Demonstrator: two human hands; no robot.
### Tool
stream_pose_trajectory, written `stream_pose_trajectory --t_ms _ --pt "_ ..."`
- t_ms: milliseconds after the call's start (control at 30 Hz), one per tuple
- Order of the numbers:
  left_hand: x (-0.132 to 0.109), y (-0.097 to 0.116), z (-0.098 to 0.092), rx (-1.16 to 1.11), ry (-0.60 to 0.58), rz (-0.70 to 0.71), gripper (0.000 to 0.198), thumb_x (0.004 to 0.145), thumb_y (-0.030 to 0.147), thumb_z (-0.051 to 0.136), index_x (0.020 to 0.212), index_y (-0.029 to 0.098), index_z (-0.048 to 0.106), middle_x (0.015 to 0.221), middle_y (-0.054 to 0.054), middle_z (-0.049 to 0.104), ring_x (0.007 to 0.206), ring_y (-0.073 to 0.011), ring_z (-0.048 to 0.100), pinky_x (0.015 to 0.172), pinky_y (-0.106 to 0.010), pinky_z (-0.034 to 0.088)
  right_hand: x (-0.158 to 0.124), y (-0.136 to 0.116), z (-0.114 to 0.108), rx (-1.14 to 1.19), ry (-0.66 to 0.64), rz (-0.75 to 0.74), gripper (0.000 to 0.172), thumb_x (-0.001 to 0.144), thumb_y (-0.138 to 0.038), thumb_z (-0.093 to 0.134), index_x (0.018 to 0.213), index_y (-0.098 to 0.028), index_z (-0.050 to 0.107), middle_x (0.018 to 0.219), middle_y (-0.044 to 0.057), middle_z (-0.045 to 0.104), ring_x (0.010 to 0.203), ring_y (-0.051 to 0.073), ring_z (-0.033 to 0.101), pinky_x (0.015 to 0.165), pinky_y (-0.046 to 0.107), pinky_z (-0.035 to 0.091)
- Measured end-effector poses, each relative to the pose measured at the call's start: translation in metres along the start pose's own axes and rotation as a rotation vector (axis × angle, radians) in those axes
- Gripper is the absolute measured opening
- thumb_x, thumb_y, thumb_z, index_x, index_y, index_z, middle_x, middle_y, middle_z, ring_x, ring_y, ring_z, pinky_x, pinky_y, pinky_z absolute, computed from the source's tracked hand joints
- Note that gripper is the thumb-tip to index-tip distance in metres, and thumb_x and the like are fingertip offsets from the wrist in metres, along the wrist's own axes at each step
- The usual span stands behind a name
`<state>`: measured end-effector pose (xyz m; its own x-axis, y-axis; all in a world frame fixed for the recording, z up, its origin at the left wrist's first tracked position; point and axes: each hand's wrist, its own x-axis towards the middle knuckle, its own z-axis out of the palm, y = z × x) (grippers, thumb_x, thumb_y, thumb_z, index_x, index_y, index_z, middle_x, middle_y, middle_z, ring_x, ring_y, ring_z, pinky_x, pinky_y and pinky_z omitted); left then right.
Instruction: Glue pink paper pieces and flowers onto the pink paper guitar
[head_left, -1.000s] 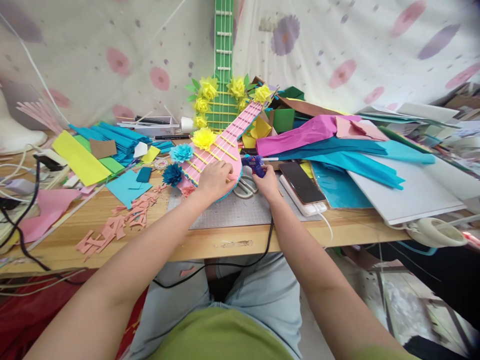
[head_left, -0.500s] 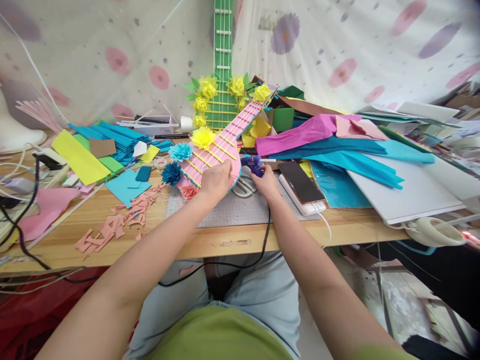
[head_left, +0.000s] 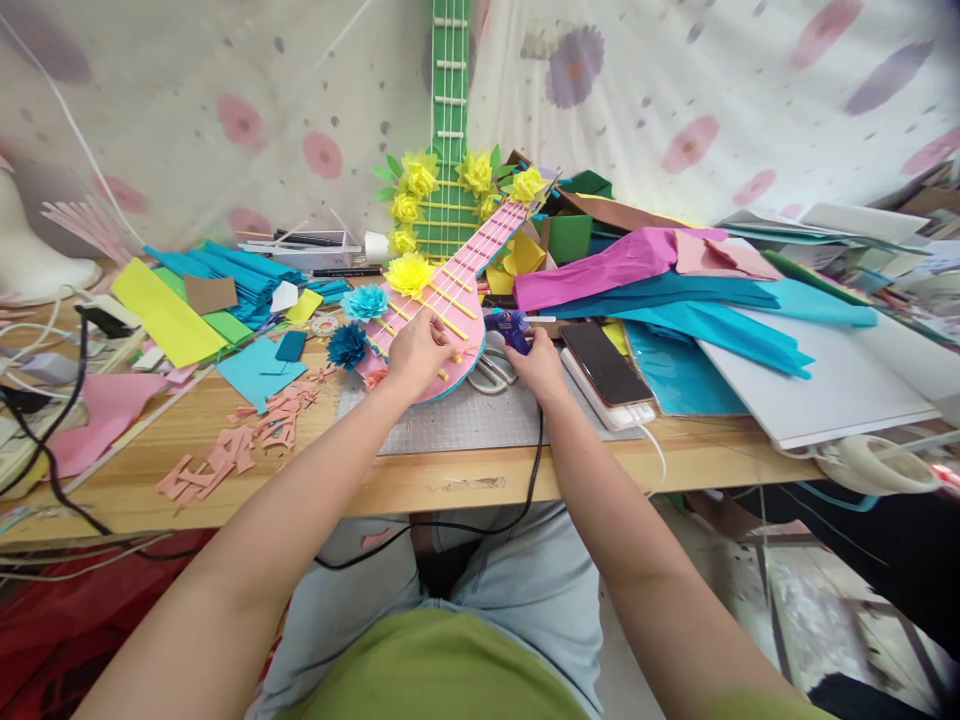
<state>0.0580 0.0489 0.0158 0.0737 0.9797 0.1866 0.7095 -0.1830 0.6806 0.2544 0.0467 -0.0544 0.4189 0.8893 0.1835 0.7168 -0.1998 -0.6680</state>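
Observation:
A pink paper guitar (head_left: 459,318) with yellow frets, white strings and paper flowers along its edge leans on the cutting mat, its neck slanting up to the right. Over its lower body is my left hand (head_left: 421,355), fingers curled in a pinch close to the pink surface; whatever they hold is too small to make out. My right hand (head_left: 540,368) is closed around the handle of a dark blue glue gun (head_left: 510,325), which has a white glue stick at its back. Scissors (head_left: 491,370) lie between the guitar and my right hand.
Behind stands a green paper guitar (head_left: 448,140) with yellow flowers. A phone (head_left: 606,362) rests on a white power bank to the right, near coloured paper (head_left: 720,315). Pink scraps (head_left: 217,460) are scattered at left. A black cable (head_left: 534,465) hangs over the table edge.
My left hand has shifted a little up and left across the pink guitar, its fingers now pinched and turned differently. My right hand stays on the glue gun.

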Motion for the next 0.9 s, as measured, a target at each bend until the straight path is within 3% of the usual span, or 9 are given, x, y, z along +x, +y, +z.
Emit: stream_pose_trajectory --t_ms 200,300,400,533,633,767,900 --pt "0.0 -0.003 -0.001 -0.103 -0.044 0.026 0.034 0.063 0.024 0.076 0.078 0.021 0.046 0.068 0.003 0.062 0.069 -0.0149 0.061 0.065 -0.027 0.041 -0.006 -0.01 -0.008 -0.097 -0.036 0.037 0.044 0.075 -0.038 0.061 0.111 -0.015 0.05 0.112 0.016 0.062 0.105 0.028 0.057 0.089 0.038 0.042" --pt "-0.002 -0.005 -0.002 -0.106 -0.037 0.046 0.033 0.063 0.023 0.076 0.078 0.021 0.046 0.066 0.004 0.061 0.066 -0.0143 0.06 0.063 -0.026 0.041 -0.015 -0.017 -0.019 -0.228 0.035 0.026 0.042 0.074 -0.038 0.063 0.105 -0.013 0.052 0.111 0.019 0.06 0.108 0.033 0.053 0.088 0.042 0.04" --pt "-0.002 -0.009 -0.002 -0.103 -0.047 0.082 0.032 0.065 0.024 0.075 0.08 0.021 0.047 0.065 0.005 0.061 0.063 -0.0135 0.06 0.061 -0.026 0.04 -0.028 -0.028 -0.031 -0.283 0.035 -0.084 0.032 0.072 -0.038 0.064 0.093 -0.016 0.053 0.101 0.017 0.061 0.101 0.033 0.054 0.082 0.042 0.041" --pt "-0.001 -0.011 0.001 -0.044 -0.028 0.084 0.034 0.064 0.03 0.077 0.081 0.022 0.05 0.068 0.003 0.064 0.066 -0.0156 0.062 0.061 -0.027 0.04 -0.043 -0.048 -0.033 -0.101 -0.196 -0.29 0.024 0.076 -0.038 0.061 0.091 -0.022 0.053 0.075 0.003 0.06 0.074 0.022 0.056 0.065 0.03 0.038" --pt "-0.002 -0.009 0.001 -0.029 -0.049 0.064 0.032 0.067 0.032 0.076 0.086 0.022 0.052 0.067 0.002 0.065 0.067 -0.0169 0.064 0.063 -0.028 0.042 -0.044 -0.06 -0.022 -0.012 -0.213 -0.46 0.021 0.081 -0.031 0.053 0.101 -0.024 0.054 0.075 0.0 0.061 0.071 0.017 0.055 0.061 0.027 0.035" --pt "-0.004 -0.008 -0.002 -0.083 -0.071 0.038 0.032 0.067 0.022 0.074 0.091 0.022 0.053 0.069 0.003 0.066 0.064 -0.0157 0.064 0.063 -0.028 0.044 -0.032 -0.062 -0.009 -0.053 -0.235 -0.593 0.01 0.082 -0.024 0.051 0.088 -0.022 0.058 0.076 0.002 0.062 0.073 0.016 0.054 0.064 0.026 0.034" --pt "0.001 -0.013 -0.011 -0.19 -0.042 0.01 0.034 0.063 0.022 0.076 0.089 0.02 0.056 0.065 0.003 0.063 0.065 -0.0157 0.063 0.063 -0.027 0.046 -0.022 -0.056 -0.005 -0.071 -0.234 -0.665 0.01 0.079 -0.019 0.052 0.084 -0.021 0.061 0.077 0.002 0.063 0.075 0.016 0.054 0.066 0.026 0.035"
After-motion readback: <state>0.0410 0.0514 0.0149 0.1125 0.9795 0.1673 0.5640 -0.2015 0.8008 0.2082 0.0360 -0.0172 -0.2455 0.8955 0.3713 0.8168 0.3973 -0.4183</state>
